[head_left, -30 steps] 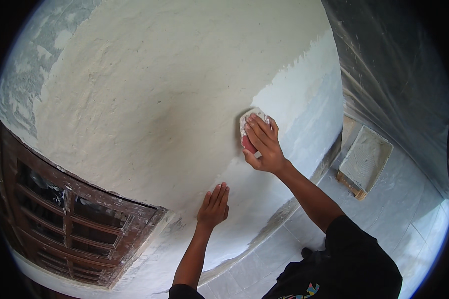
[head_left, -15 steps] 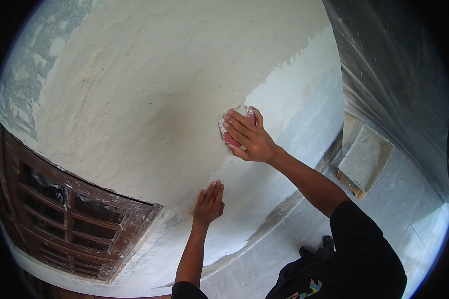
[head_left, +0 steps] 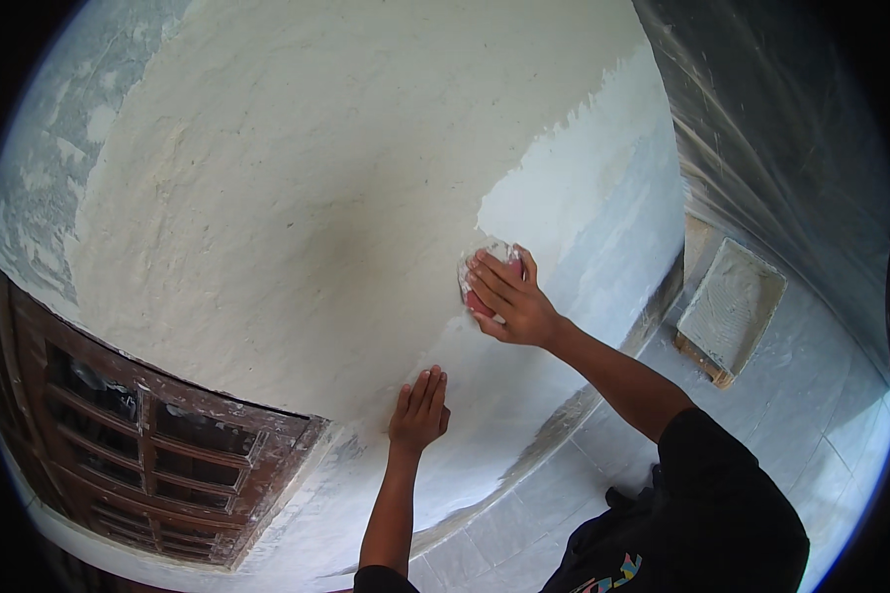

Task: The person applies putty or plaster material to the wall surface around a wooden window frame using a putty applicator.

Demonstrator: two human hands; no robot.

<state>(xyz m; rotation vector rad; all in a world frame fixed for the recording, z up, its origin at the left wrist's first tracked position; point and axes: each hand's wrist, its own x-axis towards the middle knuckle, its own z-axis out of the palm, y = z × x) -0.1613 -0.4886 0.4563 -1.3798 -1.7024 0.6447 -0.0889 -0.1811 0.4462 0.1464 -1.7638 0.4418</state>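
Bracing against a plastered wall (head_left: 297, 217), beside a brown wooden window frame (head_left: 148, 445), the person's left hand (head_left: 418, 410) lies flat, fingers together, holding nothing. The right hand (head_left: 504, 296) presses a small sanding pad (head_left: 485, 272) to the wall, fingers clamped over it; it looks light and flexible, best gripped across its back. A plaster-crusted board (head_left: 730, 308) rests on the tiled floor (head_left: 821, 395).

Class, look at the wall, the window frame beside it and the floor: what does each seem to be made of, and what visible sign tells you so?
Wall: probably plaster or putty, matt off-white, with a rough, uneven surface and a smoother, whiter patch on the right.
Window frame: looks like dark brown wood with slatted bars and white smears.
Floor: apparently pale tiles, shown by straight joint lines.
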